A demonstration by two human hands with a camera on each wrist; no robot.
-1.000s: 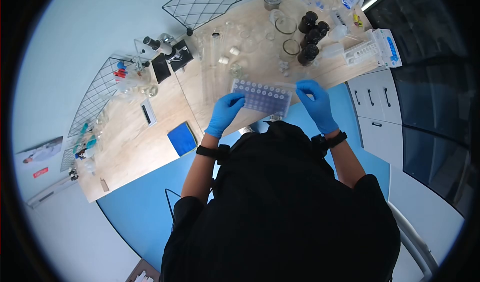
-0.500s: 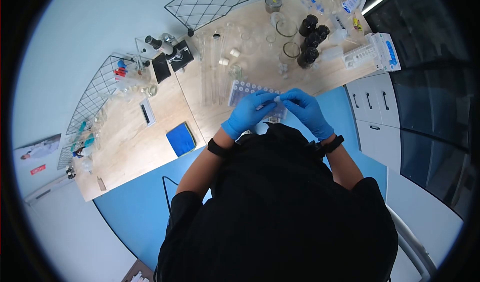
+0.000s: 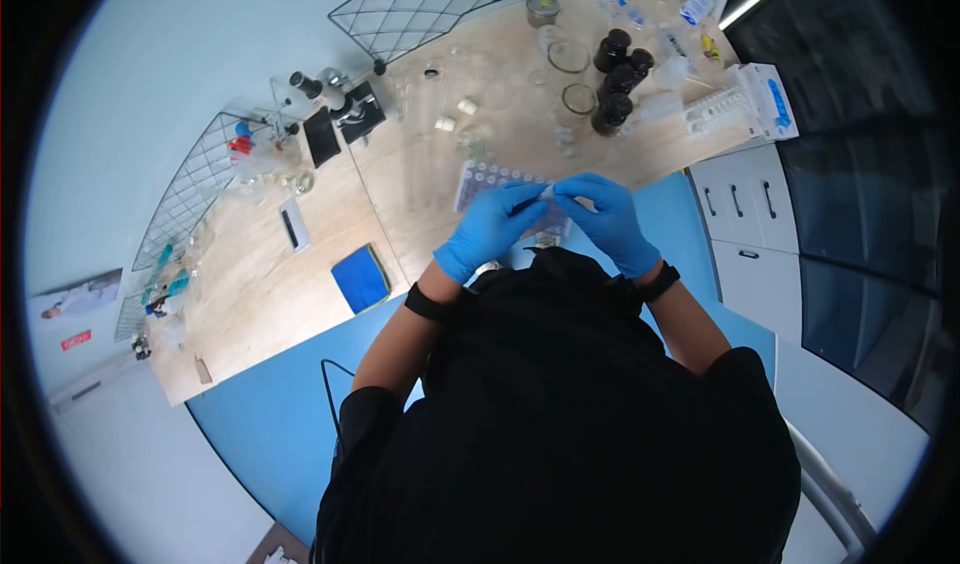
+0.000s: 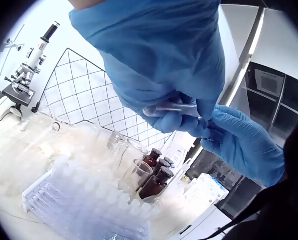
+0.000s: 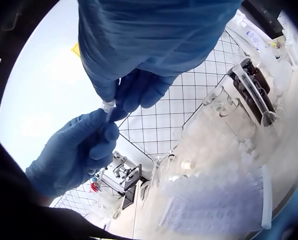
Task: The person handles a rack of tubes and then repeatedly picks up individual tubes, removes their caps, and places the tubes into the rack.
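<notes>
Both hands wear blue gloves and meet over the near part of a tube rack. My left hand grips a small clear test tube, its rounded end sticking out of the curled fingers in the left wrist view. At the tube's other end, the thumb and fingertips of my right hand pinch a white cap. Below them stands the translucent bluish rack, filled with several white-capped tubes. From the head view, the hands cover part of the rack.
Brown glass bottles and glass beakers stand farther back on the bench. A microscope is at the left, near a wire grid panel. A blue pad lies near the front edge, and a white rack at the right.
The hands were apart at either end of the rack, then came together over its near part. Since half a second ago they have barely moved, still joined at the tube and cap.
</notes>
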